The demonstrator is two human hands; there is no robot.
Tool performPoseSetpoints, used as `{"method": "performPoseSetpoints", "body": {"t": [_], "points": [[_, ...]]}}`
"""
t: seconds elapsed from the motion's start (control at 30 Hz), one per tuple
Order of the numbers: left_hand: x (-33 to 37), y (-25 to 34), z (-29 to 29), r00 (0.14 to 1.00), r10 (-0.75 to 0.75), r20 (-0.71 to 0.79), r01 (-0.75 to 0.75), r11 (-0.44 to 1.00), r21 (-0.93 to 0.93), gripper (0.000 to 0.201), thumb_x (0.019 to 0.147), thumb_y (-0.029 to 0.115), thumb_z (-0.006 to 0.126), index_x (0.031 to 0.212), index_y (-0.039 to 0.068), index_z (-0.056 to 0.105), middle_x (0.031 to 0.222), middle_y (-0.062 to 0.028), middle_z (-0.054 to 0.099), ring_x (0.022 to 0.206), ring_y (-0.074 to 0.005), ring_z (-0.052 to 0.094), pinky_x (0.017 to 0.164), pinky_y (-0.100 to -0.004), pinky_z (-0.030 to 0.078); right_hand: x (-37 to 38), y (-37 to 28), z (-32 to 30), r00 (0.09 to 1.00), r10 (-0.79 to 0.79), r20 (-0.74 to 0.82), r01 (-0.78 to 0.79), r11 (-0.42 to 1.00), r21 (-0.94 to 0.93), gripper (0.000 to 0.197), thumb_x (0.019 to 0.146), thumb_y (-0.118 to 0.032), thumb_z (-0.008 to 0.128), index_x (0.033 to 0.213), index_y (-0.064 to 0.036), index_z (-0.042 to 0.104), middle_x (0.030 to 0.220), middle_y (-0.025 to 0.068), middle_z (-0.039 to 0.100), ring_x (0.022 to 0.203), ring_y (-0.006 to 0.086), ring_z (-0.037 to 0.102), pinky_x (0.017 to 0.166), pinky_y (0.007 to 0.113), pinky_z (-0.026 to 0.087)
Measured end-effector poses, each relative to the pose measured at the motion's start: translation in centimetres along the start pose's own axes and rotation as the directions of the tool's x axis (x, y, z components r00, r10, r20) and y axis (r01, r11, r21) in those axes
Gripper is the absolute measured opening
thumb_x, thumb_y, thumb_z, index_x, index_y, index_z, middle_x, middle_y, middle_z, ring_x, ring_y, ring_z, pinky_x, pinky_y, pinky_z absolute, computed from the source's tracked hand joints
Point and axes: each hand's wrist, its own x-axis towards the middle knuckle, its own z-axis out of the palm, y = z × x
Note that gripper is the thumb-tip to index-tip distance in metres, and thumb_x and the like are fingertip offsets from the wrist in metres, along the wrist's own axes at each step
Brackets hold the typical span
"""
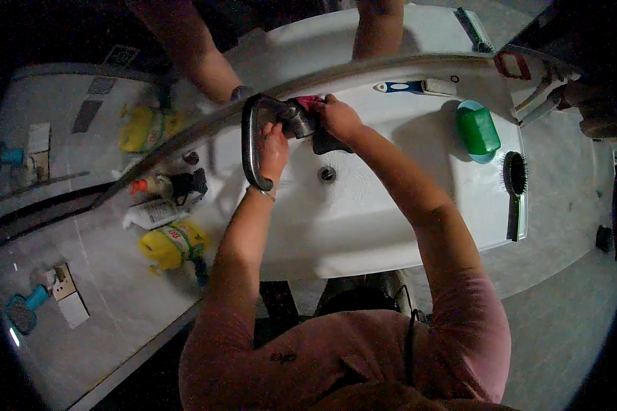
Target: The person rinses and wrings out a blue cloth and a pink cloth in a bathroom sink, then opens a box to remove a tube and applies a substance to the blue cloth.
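Grey tiling (134,318) is seen well to the left of the fingers, and a white sink (363,259) is spread beneath both hands, backed by a mirror (308,31). Between the left hand (274,152) and the right hand (340,122), a dark tap (298,123) is set, its looped handle (248,140) running lengthwise just left of the left fingers. Farther left a yellow package (175,244) is placed; well right of the right fingers, a black hairbrush (514,181), a green soap box (480,132) and a blue-handled brush (411,87) are laid. Just left of the right fingertips, what looks like a bunched red cloth (309,103) is grasped by curled fingers beside the tap, the right hand being nearer; its long axis cannot be made out. The left fingers are slightly bent against the tap; whether anything is clasped cannot be told.
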Motion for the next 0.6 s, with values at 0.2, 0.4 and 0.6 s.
{"method": "performPoseSetpoints", "body": {"t": [0.2,0.4,0.6], "points": [[-0.5,0.1,0.6,0.997,0.032,-0.067,-0.028,0.998,0.064,0.025,0.075,0.004,0.055,0.098,-0.006,0.059,0.097,-0.0234,0.056,0.092,-0.0417,0.051,0.084,-0.0456,0.041,1.0,1.4,2.0,0.998,0.012,-0.069,-0.012,1.0,-0.005,0.032,0.081,-0.02,0.052,0.111,-0.0106,0.054,0.103,0.0222,0.056,0.089,0.0379,0.06,0.076,0.044,0.05],[0.7,-1.3,-0.5,0.995,0.043,0.094,-0.058,0.985,0.165,0.029,0.078,0.004,0.054,0.104,-0.007,0.057,0.104,-0.0257,0.056,0.095,-0.0421,0.051,0.084,-0.0468,0.041,-0.8,-0.7,1.4,0.997,0.075,0.028,-0.075,0.997,0.03,0.033,0.082,-0.018,0.05,0.114,-0.0118,0.055,0.109,0.0205,0.055,0.09,0.0375,0.059,0.077,0.044,0.05],[-0.4,0.5,1.5,0.997,-0.068,0.046,0.074,0.988,-0.136,0.026,0.078,0.003,0.053,0.103,-0.004,0.056,0.107,-0.0216,0.054,0.101,-0.0399,0.05,0.091,-0.0456,0.038,1.6,2.2,1.5,0.989,-0.01,-0.148,0.013,1.0,0.019,0.035,0.082,-0.018,0.05,0.117,-0.0173,0.055,0.104,0.0194,0.054,0.088,0.0369,0.058,0.075,0.044,0.048]]}}
